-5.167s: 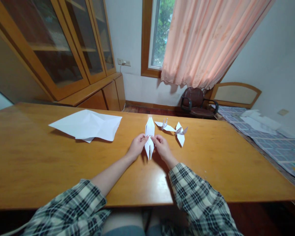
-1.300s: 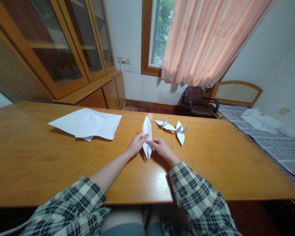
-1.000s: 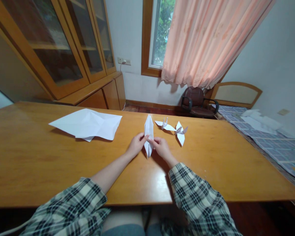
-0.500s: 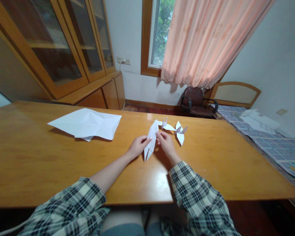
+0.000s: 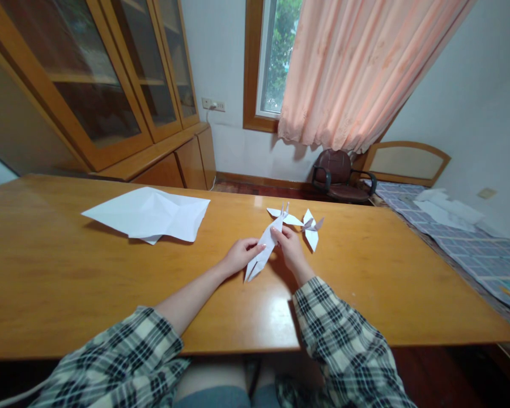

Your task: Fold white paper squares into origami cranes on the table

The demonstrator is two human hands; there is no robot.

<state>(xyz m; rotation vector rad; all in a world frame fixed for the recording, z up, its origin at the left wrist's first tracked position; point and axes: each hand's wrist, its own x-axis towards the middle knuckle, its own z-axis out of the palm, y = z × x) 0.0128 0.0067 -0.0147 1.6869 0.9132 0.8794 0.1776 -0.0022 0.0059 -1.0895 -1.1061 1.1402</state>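
A long, narrow folded white paper piece [image 5: 263, 250] lies slanted on the wooden table [image 5: 68, 283], its split tail pointing toward me. My left hand [image 5: 240, 256] pinches its left edge near the middle. My right hand [image 5: 289, 247] grips its upper right part with closed fingers. Just beyond my right hand stand two finished white paper cranes, one [image 5: 284, 215] at the left and one [image 5: 311, 229] at the right.
A large creased white sheet [image 5: 148, 214] lies on the table to the left. Behind the table are a glass-fronted wooden cabinet [image 5: 110, 85], a dark armchair [image 5: 342, 175] under a pink curtain, and a bed [image 5: 471, 238] at the right.
The folded piece stood upright between my hands a second ago. It has since tilted to the right, and my right hand has moved up and right along it.
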